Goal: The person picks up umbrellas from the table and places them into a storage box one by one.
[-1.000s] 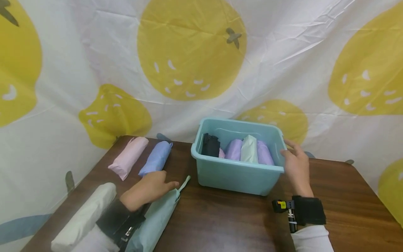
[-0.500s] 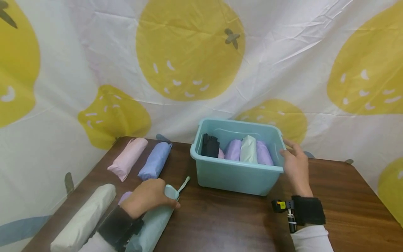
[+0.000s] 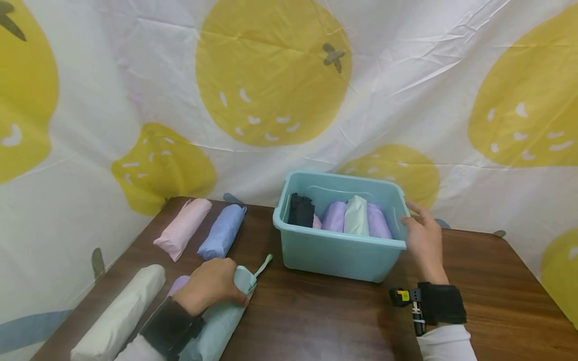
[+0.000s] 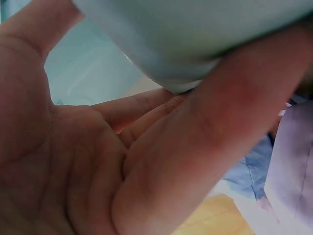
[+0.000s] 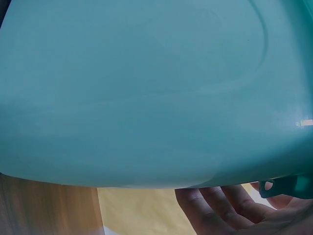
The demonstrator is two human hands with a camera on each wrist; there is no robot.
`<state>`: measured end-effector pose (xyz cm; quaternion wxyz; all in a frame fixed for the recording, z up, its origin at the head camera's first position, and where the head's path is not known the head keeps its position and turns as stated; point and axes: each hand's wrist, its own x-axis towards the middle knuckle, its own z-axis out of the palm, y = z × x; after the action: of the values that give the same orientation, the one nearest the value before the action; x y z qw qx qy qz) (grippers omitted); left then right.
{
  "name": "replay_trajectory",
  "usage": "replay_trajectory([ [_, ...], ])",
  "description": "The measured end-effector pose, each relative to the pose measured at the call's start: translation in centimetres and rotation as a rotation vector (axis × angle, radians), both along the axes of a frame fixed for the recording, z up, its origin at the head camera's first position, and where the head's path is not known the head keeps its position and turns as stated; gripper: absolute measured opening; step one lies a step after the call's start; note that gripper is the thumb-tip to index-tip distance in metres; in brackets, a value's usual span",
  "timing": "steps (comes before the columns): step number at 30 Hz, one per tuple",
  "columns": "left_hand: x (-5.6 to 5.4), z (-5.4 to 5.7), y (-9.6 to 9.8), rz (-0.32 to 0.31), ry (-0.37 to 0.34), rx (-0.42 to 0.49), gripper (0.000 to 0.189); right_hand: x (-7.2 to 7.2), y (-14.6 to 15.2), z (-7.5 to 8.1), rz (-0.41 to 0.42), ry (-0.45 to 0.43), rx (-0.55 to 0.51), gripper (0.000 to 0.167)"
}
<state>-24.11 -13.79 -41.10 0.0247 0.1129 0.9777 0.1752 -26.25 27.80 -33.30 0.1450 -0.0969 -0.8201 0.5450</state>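
Over on the near left of the counter (image 3: pixel 325 316), the left hand (image 3: pixel 211 287) is gripping a green pouch (image 3: pixel 222 323), fingers curling round its sides! That pouch is lying lengthwise, its strap pointing toward the teal tub (image 3: pixel 334 255). Just beside the hand, a lilac pouch (image 3: pixel 179 284) is peeking out; further left, a white pouch (image 3: pixel 119 313) is resting. Across the counter, the right hand (image 3: pixel 424 243) is holding the tub's end rim, thumb and fingers closing on it.
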Motion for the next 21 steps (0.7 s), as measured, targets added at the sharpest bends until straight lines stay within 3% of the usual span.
replay_trajectory([
  [5,-2.6,-4.0,-1.4,-0.018,0.008,-0.022,0.058,0.0,0.1,-0.1,-0.001,-0.001,0.003,0.054],
  [8,-2.8,-4.4,-1.7,-0.035,0.023,-0.007,0.057,-0.1,0.1,-0.2,-0.001,0.002,0.007,0.054],
  [11,-1.8,-3.0,-1.4,-0.049,0.041,0.010,0.051,0.0,0.1,-0.2,-0.003,0.002,0.008,0.054],
  [17,1.5,2.2,0.0,-0.048,0.019,0.093,0.045,0.0,0.0,-0.1,-0.005,0.008,-0.001,0.054],
  [21,1.7,3.0,0.2,-0.058,0.011,0.134,0.044,0.0,-0.1,0.0,-0.006,0.014,0.002,0.055],
])
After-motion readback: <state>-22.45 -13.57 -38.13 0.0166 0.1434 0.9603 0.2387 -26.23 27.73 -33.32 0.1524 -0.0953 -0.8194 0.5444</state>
